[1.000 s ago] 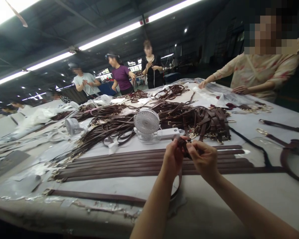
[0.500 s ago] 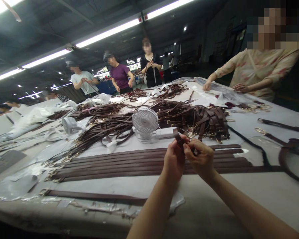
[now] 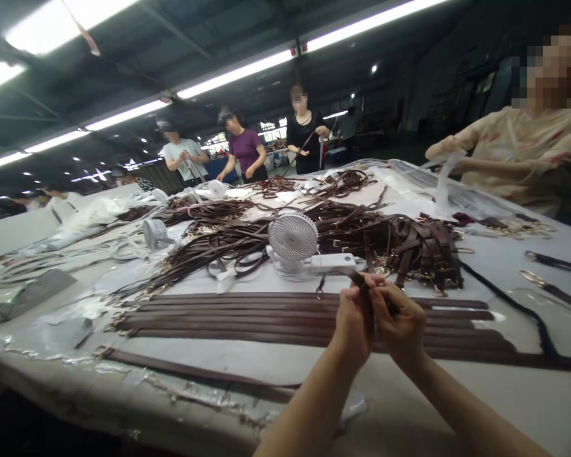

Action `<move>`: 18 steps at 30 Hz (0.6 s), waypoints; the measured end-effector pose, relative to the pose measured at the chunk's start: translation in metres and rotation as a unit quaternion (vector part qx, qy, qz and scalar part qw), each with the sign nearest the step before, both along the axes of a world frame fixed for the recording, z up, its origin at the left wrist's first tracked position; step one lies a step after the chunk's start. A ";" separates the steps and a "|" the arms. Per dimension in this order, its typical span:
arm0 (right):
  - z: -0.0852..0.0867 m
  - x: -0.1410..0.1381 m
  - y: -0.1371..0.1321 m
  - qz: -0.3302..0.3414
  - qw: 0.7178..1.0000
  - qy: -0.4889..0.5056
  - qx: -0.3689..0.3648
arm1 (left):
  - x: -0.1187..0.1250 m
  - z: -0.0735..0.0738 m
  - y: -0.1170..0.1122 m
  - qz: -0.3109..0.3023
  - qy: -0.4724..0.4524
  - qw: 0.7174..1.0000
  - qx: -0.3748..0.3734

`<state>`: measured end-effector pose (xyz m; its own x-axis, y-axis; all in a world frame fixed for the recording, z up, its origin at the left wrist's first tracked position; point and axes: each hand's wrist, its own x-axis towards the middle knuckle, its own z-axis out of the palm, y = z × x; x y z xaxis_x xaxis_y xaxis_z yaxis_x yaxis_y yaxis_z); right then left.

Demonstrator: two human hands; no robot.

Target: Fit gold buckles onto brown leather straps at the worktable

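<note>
Just in front of the white fan, both my hands meet on a brown leather strap [image 3: 356,277]. My left hand [image 3: 353,322] is wrapped round it from below. Pressed close beside it, my right hand [image 3: 400,318] pinches the same strap with bent fingers; what lies right under the fingertips is hidden. The strap's free part bends out to the left, over a small dark ring. Beneath my hands, several flat brown straps [image 3: 238,318] lie side by side with gold-coloured metal ends at the left. A single strap [image 3: 195,373] lies nearer the table edge.
A white fan [image 3: 294,236] stands beyond my hands, with a smaller fan [image 3: 155,235] to its left. Heaps of brown straps with buckles [image 3: 423,251] spread behind. Clear plastic [image 3: 71,333] lies front left. Across the table are several co-workers; one at right holds white plastic [image 3: 445,184].
The view has swung, so everything sits further right and lower. The held strap's free part now points left instead of looping upward. The co-worker at right has lifted white plastic off the table.
</note>
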<state>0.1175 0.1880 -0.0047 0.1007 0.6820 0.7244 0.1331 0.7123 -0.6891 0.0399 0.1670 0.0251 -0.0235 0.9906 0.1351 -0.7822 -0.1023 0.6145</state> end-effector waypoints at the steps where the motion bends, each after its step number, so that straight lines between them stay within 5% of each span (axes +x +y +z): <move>1: -0.003 0.001 0.000 0.001 1.000 0.010 -0.008 | 0.001 -0.001 -0.002 0.003 0.003 1.000 0.002; 11: -0.045 0.001 0.013 0.091 0.988 0.040 -0.120 | -0.014 -0.004 -0.003 0.093 0.059 0.992 0.055; 18: -0.017 -0.003 0.006 0.150 0.969 0.039 -0.194 | -0.018 -0.004 0.001 0.081 0.111 0.989 0.050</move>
<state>0.1145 0.1941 -0.0216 -0.1004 0.9083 0.4060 -0.1038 0.3963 -0.9122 0.0216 0.1676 0.0210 -0.1389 0.9578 0.2516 -0.5984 -0.2836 0.7493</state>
